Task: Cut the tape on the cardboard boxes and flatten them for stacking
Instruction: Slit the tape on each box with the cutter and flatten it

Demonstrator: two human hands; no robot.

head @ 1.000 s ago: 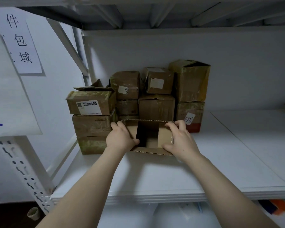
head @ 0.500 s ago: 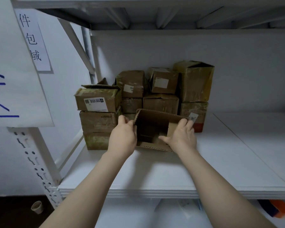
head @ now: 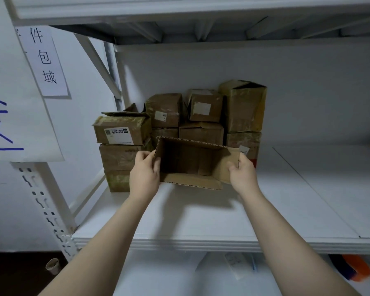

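Far left: big white paper sheet w/ blue marker strokes (head: 19, 116), not legible. Next to it, a smaller white paper sign (head: 45, 60) w/ black characters 件包域 running top to bottom. Below them, a white perforated steel upright (head: 43, 207); a small paper cup (head: 52, 266) stands on the dark floor beside it. At the back-left of the white shelf board (head: 291, 201) sits a stack of worn brown cardboard boxes (head: 244, 107). Its front-left box carries a white label w/ QR code (head: 119, 135), text too small to read. Left hand (head: 144, 175) grips the left wall of an open brown corrugated cardboard box (head: 186, 165), thumb curled over the edge. The box is in front of the stack, mouth tilted toward the camera. Can't tell if it touches the shelf. Right hand (head: 242, 175) pinches the box's right flap. Lower right, under the shelf: orange item (head: 358, 271), unclear.
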